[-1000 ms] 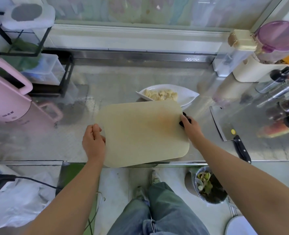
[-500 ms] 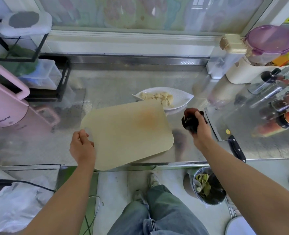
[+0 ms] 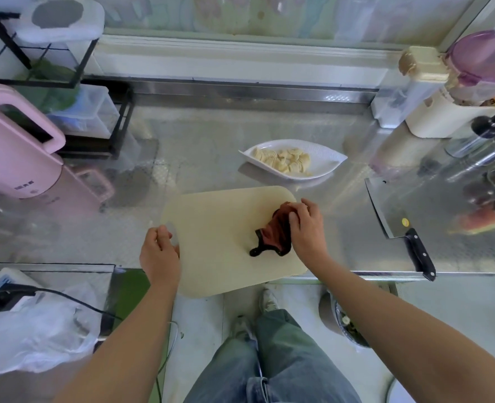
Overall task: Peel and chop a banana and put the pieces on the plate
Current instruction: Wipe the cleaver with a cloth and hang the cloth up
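Steel counter (image 3: 211, 146) under everything. Board (image 3: 225, 228) spans between both hands. Left hand (image 3: 159, 254): fingers curled, pinching board's left edge. Right hand (image 3: 307, 228): fingers bent over dark red cloth (image 3: 273, 235), holding it on board. Cleaver (image 3: 391, 210) flat, well right of right fingers. Plate (image 3: 327, 158) beyond right fingertips, apart from board. Banana pieces (image 3: 284, 161) piled on plate.

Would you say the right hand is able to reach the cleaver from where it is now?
Probably yes: only counter lies between the right hand and the cleaver, though the hand grips a cloth.
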`<action>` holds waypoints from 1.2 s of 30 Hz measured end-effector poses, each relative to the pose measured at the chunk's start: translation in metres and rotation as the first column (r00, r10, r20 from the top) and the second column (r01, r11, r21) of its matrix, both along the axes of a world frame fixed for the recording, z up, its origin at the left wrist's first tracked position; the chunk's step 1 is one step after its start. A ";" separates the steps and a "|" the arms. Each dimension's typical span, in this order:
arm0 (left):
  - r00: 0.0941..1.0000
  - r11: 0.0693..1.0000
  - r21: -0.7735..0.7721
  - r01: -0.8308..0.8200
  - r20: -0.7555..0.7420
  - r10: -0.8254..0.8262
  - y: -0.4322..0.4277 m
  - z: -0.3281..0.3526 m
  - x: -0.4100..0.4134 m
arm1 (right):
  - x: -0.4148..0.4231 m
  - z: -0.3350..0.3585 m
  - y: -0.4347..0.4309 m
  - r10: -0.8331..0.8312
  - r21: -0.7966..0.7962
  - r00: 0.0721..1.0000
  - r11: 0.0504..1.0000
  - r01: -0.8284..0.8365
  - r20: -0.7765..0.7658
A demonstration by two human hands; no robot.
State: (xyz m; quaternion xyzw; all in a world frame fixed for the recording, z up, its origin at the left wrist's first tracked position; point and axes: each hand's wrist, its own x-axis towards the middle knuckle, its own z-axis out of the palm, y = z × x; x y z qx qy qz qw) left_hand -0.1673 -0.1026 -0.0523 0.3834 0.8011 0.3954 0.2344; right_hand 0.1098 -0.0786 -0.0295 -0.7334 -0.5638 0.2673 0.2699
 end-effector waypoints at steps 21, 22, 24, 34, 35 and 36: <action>0.991 0.997 0.073 -0.031 0.129 0.021 -0.001 0.015 -0.004 | 0.004 0.004 0.041 -0.035 -0.105 0.999 0.994 0.034 -0.011; 0.990 0.996 0.077 -0.051 0.134 0.040 0.000 0.016 -0.007 | 0.006 0.005 0.041 -0.072 -0.161 0.993 0.985 0.057 -0.090; 0.990 0.995 0.064 -0.081 0.119 0.073 0.002 0.018 -0.014 | 0.011 0.005 0.038 -0.118 -0.229 0.957 0.972 0.056 -0.267; 0.959 0.963 -0.042 -0.265 0.099 0.267 0.003 0.025 -0.023 | 0.018 0.004 0.013 -0.212 -0.341 0.758 0.940 -0.015 -0.617; 0.952 0.957 -0.054 -0.285 0.099 0.289 0.002 0.024 -0.025 | 0.018 0.003 0.013 -0.215 -0.343 0.768 0.939 -0.006 -0.603; 0.938 0.944 -0.069 -0.322 0.113 0.328 0.002 0.021 -0.027 | 0.019 0.002 0.014 -0.228 -0.339 0.780 0.941 0.022 -0.583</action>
